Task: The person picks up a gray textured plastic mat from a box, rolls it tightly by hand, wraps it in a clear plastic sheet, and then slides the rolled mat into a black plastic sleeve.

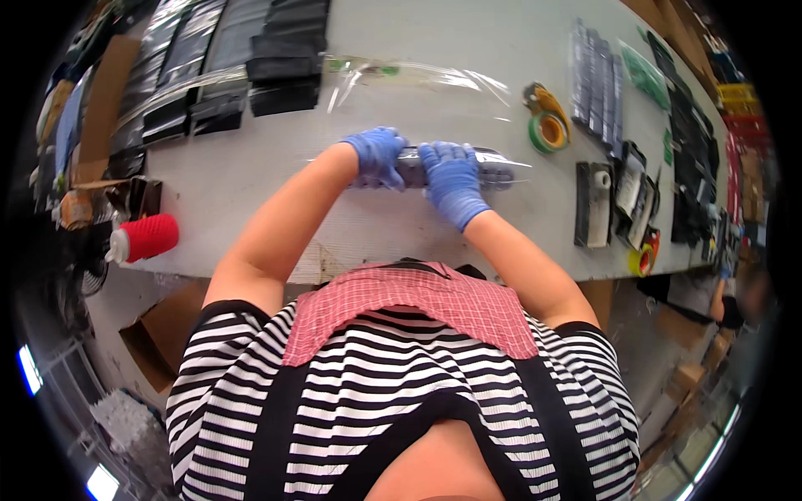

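Both my hands wear blue gloves and grip one long dark flat item wrapped in clear plastic, lying crosswise on the grey table. My left hand closes over its left end. My right hand presses over its middle, and the right end sticks out past the fingers. A loose sheet of clear plastic film lies just beyond the hands.
Stacks of dark wrapped packs fill the far left. Green and yellow tape rolls sit at right, with more dark packs and small black and white parts. A red ribbed bottle lies at the near left edge.
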`<state>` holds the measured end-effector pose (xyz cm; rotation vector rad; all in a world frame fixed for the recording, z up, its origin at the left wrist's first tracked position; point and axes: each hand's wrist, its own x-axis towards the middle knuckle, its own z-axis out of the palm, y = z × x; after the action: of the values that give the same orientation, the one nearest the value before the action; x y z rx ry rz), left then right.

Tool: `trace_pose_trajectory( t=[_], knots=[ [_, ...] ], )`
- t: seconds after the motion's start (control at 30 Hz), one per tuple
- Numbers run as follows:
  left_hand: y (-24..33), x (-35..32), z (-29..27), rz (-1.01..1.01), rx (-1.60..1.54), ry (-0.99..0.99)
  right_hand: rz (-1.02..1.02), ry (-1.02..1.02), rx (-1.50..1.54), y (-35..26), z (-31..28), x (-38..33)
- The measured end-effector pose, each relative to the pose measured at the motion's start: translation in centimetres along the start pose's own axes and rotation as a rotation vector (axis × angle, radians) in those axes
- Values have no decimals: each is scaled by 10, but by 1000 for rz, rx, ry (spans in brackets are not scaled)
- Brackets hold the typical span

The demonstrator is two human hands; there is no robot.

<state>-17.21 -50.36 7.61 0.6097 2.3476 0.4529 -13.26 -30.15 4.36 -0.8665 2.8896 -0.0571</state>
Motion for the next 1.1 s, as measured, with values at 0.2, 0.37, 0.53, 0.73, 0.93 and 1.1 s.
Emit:
trace_pose_trajectory(
  t=[0.2,0.37,0.53,0.73,0.93,1.1],
  knots=[
    [-99,-25,20,88,100,114,-36,-39,57,8,-7,16],
    [-136,-90,-5,-873,62,461,-18,-51,49,10,-7,14],
    [-139,-75,10,-789,-274,462,-47,149,34,5,10,-7],
    [-153,-71,57,-525,-757,417,-97,259,80,6,16,-23],
    [-133,-82,60,-551,-1186,491,-115,272,143,10,13,-28],
    [-145,-91,87,-449,-985,407,-160,265,143,14,8,-30]
  ],
)
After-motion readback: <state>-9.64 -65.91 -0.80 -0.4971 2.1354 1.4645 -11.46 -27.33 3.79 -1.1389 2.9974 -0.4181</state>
